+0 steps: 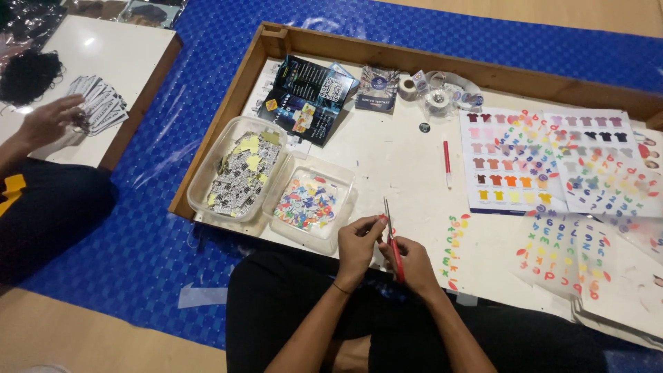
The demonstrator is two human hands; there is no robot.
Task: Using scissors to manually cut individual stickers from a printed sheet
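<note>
White board [407, 166] | right hand [414, 262] grips red scissors [394, 242] | left hand [359, 242] pinches sticker [382, 217]

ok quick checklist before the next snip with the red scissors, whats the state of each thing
1. Red-handled scissors gripped in the right hand: ok, blades point up and away from the body.
2. Small cutout pinched in the left hand fingers: cannot tell, too small to see clearly.
3. Left fingertips out of the blades' path: cannot tell, they sit very close to the blades.
4. Clear plastic tray of colourful cutouts within reach: ok, just left of the hands.
5. Clear plastic tray of black-striped and yellow paper scraps: ok, beside the first tray.
6. Sheets of coloured shirt stickers: ok, flat on the white board to the right.
</note>
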